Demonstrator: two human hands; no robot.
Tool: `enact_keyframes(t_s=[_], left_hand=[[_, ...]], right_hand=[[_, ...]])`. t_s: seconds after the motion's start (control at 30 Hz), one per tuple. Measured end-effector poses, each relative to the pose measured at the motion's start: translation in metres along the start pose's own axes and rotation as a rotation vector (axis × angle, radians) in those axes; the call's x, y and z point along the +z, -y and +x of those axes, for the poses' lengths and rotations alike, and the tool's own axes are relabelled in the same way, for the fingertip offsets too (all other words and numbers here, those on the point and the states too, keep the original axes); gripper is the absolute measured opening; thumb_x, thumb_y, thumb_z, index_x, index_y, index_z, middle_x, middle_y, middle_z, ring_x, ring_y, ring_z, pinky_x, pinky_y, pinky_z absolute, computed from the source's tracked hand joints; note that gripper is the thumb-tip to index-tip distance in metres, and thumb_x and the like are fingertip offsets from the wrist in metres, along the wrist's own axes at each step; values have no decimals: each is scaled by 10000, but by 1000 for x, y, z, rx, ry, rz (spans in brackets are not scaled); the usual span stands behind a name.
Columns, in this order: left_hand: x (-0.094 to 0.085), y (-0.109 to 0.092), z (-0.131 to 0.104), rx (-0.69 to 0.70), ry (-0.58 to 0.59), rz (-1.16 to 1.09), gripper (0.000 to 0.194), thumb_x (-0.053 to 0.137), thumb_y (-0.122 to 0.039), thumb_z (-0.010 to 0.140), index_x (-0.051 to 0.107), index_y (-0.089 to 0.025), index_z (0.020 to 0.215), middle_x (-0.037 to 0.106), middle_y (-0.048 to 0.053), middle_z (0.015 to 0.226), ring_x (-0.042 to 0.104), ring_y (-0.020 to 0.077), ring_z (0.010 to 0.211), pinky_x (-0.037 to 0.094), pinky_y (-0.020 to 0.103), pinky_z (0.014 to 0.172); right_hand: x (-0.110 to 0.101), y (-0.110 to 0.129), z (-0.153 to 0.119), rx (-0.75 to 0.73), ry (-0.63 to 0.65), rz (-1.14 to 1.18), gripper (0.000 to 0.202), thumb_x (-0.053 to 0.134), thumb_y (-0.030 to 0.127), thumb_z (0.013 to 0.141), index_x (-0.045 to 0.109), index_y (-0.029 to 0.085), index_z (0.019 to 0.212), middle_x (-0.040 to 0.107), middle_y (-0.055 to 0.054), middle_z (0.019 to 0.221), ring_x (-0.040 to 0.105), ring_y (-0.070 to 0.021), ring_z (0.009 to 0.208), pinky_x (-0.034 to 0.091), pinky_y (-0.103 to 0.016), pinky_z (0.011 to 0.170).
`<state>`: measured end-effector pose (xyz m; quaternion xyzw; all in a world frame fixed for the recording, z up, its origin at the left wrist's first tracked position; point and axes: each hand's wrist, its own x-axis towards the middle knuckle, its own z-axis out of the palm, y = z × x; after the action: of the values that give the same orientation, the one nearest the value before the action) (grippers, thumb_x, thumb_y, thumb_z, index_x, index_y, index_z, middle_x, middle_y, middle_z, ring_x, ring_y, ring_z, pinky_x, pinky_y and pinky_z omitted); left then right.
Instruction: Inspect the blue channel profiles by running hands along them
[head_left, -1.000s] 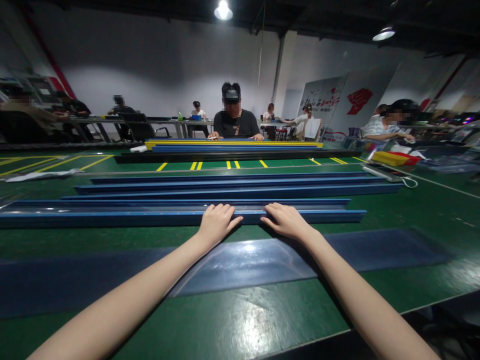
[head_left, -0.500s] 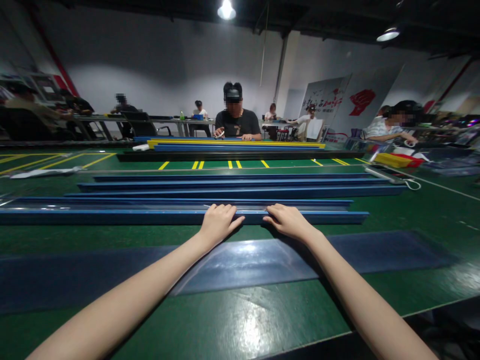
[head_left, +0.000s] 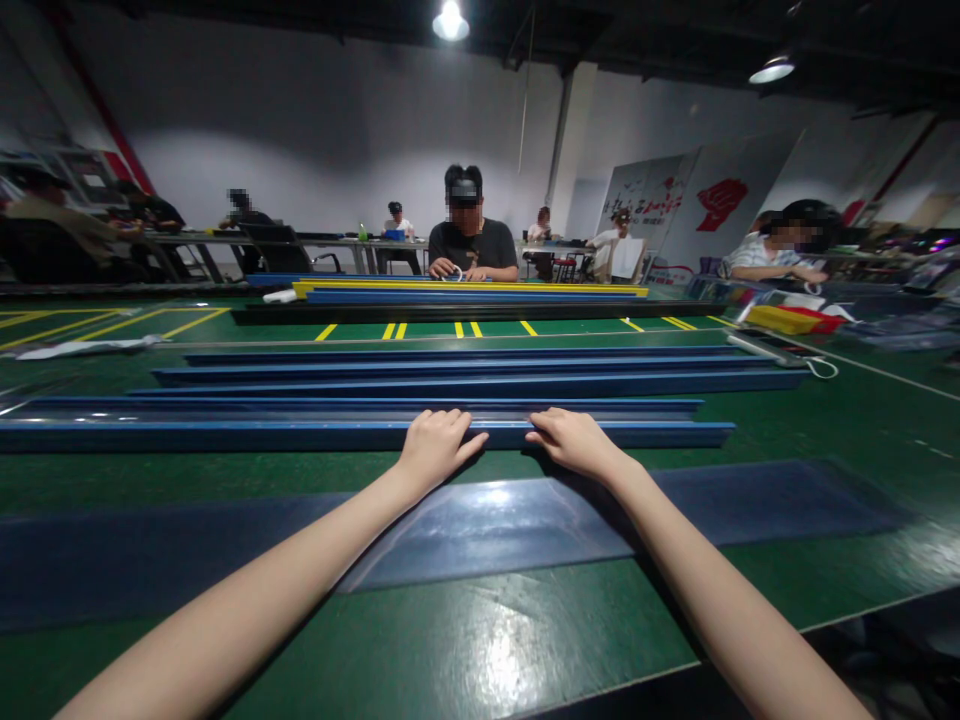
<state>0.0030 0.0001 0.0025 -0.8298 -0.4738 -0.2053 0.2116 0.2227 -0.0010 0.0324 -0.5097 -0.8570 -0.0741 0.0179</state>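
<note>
A long blue channel strip (head_left: 225,434) lies across the green table (head_left: 465,640) in front of me. My left hand (head_left: 435,447) rests on its near edge, fingers curled over the rim. A little to the right, my right hand (head_left: 571,440) grips the same edge, palm down. Between my arms and the channel lies a flat dark blue sheet (head_left: 750,500), running left to right.
More blue strips (head_left: 480,378) lie parallel behind the near one. Farther back are yellow and blue strips (head_left: 465,290) in front of a seated person (head_left: 471,235). A red and yellow tray (head_left: 791,317) and a cable sit at right. Other people work at distant tables.
My hands stay on the blue channel; the view has shifted only slightly. The person opposite has brought both hands together.
</note>
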Motion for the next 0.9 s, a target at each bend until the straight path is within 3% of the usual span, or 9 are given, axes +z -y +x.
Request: enact_keyframes(t_s=[0.47,0.7,0.9], left_hand=[[0,0,-1,21,-3,-13,325,348,-417,870,552,-167,827,616,40,767,545,171,734,307,291,632],[-3,1,0,100,-32,-65,281,355,-364,877,537,-156,931,615,50,864,530,173,788,321,289,668],[-2,1,-1,50,-32,-21,331,374,-439,858,556,-163,868,606,68,811,524,199,784,298,312,665]], right_hand=[[-2,-4,4,-25,27,-41,241,354,354,857,553,218,864,635,-58,885,582,-176,777,293,-229,566],[-8,-11,0,-4,73,-32,235,361,329,852,566,215,837,648,-60,897,594,-186,812,296,-232,552],[-11,-25,-8,30,90,-30,236,375,320,840,581,217,786,663,-55,882,597,-193,825,302,-236,556]])
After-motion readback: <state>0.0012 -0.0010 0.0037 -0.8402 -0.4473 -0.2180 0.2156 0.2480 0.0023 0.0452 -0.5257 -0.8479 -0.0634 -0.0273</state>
